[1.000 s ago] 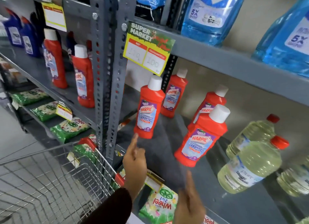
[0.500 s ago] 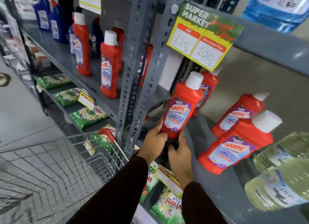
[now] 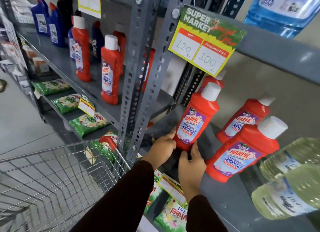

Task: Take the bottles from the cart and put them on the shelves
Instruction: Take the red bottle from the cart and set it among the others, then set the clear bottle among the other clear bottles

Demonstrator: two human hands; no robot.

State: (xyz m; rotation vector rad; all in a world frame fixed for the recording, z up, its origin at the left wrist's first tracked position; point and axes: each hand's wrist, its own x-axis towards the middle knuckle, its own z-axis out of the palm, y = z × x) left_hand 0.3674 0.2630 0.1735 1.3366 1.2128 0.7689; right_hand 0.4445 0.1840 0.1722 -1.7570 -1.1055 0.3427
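Note:
A red Harpic bottle (image 3: 195, 117) with a white cap stands upright on the grey shelf (image 3: 230, 195), near its left post. My left hand (image 3: 163, 146) grips its base from the left and my right hand (image 3: 190, 164) holds the base from the front right. Two more red Harpic bottles (image 3: 240, 150) stand to the right, and one stands behind the held one. The wire cart (image 3: 57, 176) is at the lower left, and no bottle shows in the part I can see.
The grey perforated shelf posts (image 3: 138, 86) rise just left of my hands. A price card (image 3: 204, 39) hangs above the bottle. Pale liquid bottles (image 3: 285, 195) lie at the right. Red and blue bottles (image 3: 110, 70) stand on the left shelf, green detergent packs (image 3: 86, 122) below.
Both hands went from hanging free below the shelf to gripping the base of the left red bottle. The view has swung closer and to the left.

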